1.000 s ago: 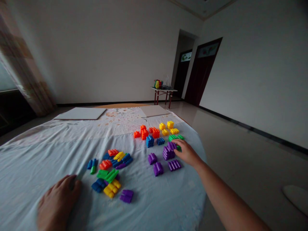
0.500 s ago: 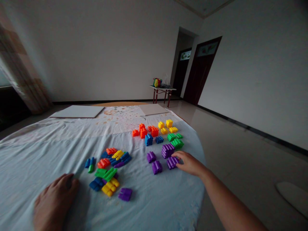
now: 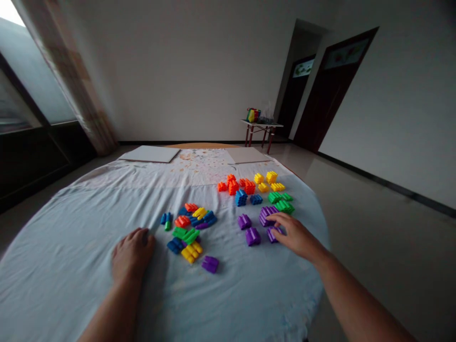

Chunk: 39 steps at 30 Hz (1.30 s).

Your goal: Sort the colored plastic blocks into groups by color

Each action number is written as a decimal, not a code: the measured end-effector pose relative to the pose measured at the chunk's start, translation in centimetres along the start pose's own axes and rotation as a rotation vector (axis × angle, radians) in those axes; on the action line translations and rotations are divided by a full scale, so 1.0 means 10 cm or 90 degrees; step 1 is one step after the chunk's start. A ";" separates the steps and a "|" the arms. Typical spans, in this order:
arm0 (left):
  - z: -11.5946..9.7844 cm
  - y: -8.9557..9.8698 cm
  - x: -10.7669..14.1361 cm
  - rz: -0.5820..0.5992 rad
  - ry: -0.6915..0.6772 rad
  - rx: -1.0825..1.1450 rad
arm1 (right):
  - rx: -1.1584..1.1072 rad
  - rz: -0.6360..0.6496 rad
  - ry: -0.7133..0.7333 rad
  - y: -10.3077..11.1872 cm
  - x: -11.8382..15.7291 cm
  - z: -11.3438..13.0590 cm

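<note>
My left hand (image 3: 131, 254) rests on the light blue cloth, left of a mixed pile of blocks, its fingers loosely curled with nothing seen in them. My right hand (image 3: 294, 235) is over the purple blocks at the right, thumb and fingers apart, beside a purple stack (image 3: 267, 215) and partly covering a purple block (image 3: 273, 234). Two more purple blocks (image 3: 252, 236) lie to its left. Behind are green blocks (image 3: 284, 206), blue blocks (image 3: 241, 197), orange blocks (image 3: 233, 187) and yellow blocks (image 3: 271, 177). A lone purple block (image 3: 210, 264) lies nearest me, by the mixed pile's green blocks (image 3: 185, 234).
Two flat boards, one white (image 3: 151, 154) and one beige (image 3: 247, 155), lie at the far side of the cloth-covered table (image 3: 89, 228). Beyond it stands a small table (image 3: 261, 124) with a colourful box and a plastic bag. The table's rounded edge runs along the right.
The view has shifted, so the table and blocks appear farther right and slightly higher. My right hand has moved slightly forward over the purple blocks, covering more of the nearer one.
</note>
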<state>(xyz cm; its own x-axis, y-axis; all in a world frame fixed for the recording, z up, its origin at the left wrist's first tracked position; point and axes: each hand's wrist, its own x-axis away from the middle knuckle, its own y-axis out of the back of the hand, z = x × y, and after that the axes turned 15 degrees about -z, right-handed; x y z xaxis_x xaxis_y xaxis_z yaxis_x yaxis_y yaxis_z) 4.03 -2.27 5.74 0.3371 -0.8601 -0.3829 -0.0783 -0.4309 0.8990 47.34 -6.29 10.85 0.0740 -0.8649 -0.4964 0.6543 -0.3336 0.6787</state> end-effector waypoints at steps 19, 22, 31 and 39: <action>0.00 0.04 0.05 -0.028 0.001 0.047 | -0.056 0.188 0.138 -1.17 -0.01 1.00; 0.03 0.01 0.01 -0.014 0.000 0.043 | -0.036 0.146 0.116 -1.25 -0.02 0.94; 0.09 -0.02 -0.04 -0.001 -0.015 0.033 | -0.113 0.060 0.090 -1.10 -0.06 0.93; 0.26 -0.25 -0.11 -0.018 -0.031 0.014 | -0.089 -0.115 0.013 -0.34 -0.19 0.50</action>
<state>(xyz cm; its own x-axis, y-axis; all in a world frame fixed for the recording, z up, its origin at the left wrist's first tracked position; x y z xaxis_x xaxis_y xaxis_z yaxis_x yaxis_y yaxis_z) 1.38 -1.00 3.35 0.2937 -0.8597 -0.4179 -0.0897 -0.4600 0.8834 41.24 -5.34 12.18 -0.0401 -0.7875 -0.6150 0.7558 -0.4265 0.4969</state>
